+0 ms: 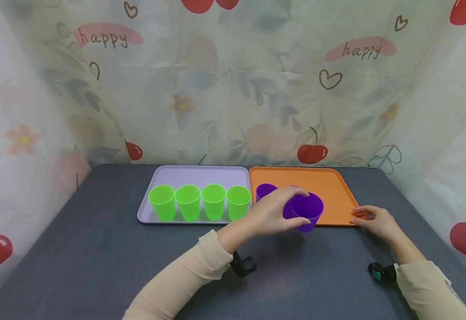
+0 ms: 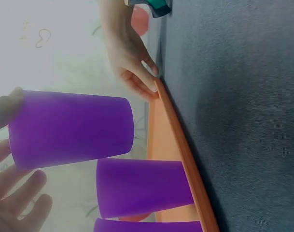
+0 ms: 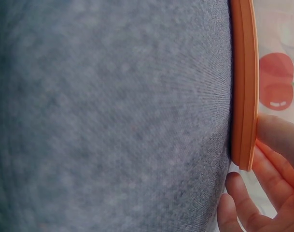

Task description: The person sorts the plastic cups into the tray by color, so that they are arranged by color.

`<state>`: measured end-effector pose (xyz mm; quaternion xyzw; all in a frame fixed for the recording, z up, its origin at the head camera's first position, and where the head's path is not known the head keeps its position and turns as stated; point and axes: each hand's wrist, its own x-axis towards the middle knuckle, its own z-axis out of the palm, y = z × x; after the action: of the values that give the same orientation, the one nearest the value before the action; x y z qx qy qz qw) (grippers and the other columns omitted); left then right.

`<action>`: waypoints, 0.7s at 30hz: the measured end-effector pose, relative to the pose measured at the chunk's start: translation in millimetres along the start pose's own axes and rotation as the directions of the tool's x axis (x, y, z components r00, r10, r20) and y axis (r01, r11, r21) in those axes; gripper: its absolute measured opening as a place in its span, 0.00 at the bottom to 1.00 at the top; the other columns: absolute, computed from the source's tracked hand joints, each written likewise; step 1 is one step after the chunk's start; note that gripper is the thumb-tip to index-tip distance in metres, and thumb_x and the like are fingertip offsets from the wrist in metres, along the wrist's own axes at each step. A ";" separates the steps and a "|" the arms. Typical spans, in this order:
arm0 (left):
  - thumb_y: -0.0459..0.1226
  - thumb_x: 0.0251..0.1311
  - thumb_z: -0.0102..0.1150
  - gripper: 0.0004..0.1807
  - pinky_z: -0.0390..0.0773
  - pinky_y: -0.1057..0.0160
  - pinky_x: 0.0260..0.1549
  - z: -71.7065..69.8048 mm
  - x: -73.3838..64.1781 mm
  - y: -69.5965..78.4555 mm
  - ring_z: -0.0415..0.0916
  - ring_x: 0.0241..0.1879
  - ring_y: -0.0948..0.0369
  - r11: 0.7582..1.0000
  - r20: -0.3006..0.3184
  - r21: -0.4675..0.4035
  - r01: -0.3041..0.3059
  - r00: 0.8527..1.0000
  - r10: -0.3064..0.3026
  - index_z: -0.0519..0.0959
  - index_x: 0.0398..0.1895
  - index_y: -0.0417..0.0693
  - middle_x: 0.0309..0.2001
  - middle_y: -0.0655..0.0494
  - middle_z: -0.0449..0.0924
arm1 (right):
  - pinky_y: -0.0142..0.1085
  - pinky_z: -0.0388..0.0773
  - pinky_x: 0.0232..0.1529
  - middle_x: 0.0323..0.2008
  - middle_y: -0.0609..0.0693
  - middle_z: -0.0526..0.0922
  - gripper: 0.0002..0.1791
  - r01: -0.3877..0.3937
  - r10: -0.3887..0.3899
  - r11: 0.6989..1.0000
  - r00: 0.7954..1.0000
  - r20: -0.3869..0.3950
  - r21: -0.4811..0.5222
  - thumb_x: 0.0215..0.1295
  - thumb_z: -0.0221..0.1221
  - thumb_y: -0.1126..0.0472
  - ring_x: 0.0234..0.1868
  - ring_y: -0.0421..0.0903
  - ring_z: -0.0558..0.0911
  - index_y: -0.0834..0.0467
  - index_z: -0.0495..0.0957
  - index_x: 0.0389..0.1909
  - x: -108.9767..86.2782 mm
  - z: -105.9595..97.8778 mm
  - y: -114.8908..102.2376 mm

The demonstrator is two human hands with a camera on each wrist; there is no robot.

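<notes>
My left hand (image 1: 272, 215) holds a purple cup (image 1: 312, 209) at its rim, thumb on the near side. In the left wrist view that cup (image 2: 72, 128) hangs above two other purple cups, its base off the tray. One purple cup (image 1: 265, 190) stands at the left of the orange tray (image 1: 328, 178); another (image 2: 142, 187) is largely hidden behind my left hand in the head view. At the tray's front right corner, my right hand (image 1: 378, 223) pinches the rim between thumb and fingers, as the right wrist view also shows.
On the left, a lilac tray (image 1: 201, 173) adjoins the orange one. Several green cups (image 1: 213, 202) stand upright in a row along its front. Both trays lie on a dark grey table (image 1: 97, 249), with a printed curtain (image 1: 233, 89) behind and at the sides.
</notes>
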<state>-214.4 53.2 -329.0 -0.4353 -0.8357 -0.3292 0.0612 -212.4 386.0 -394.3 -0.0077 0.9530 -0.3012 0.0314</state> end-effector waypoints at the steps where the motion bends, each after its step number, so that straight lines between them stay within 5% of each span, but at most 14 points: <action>1: 0.50 0.53 0.64 0.30 0.72 0.73 0.53 0.5 2.0 0.1 0.72 0.55 0.65 1.000 0.003 -0.001 0.005 1.000 -0.005 0.69 0.58 0.51 0.55 0.59 0.75 | 0.54 0.74 0.49 0.51 0.71 0.76 0.27 0.002 -0.002 1.000 1.000 -0.002 0.001 0.63 0.58 0.53 0.51 0.68 0.73 0.71 0.72 0.54 0.1 0.1 0.3; 21: 0.51 0.57 0.59 0.27 0.69 0.69 0.58 21.0 44.9 -3.5 0.71 0.57 0.63 0.997 0.057 0.070 0.023 0.998 -0.027 0.69 0.59 0.53 0.57 0.60 0.75 | 0.52 0.76 0.47 0.50 0.71 0.77 0.27 0.001 -0.002 1.000 1.000 -0.008 -0.014 0.62 0.59 0.53 0.50 0.67 0.76 0.72 0.72 0.53 2.6 0.3 2.9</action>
<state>-240.7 95.4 -329.6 -0.4319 -0.8533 -0.2880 0.0481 -214.9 388.2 -396.4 -0.0075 0.9553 -0.2943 0.0273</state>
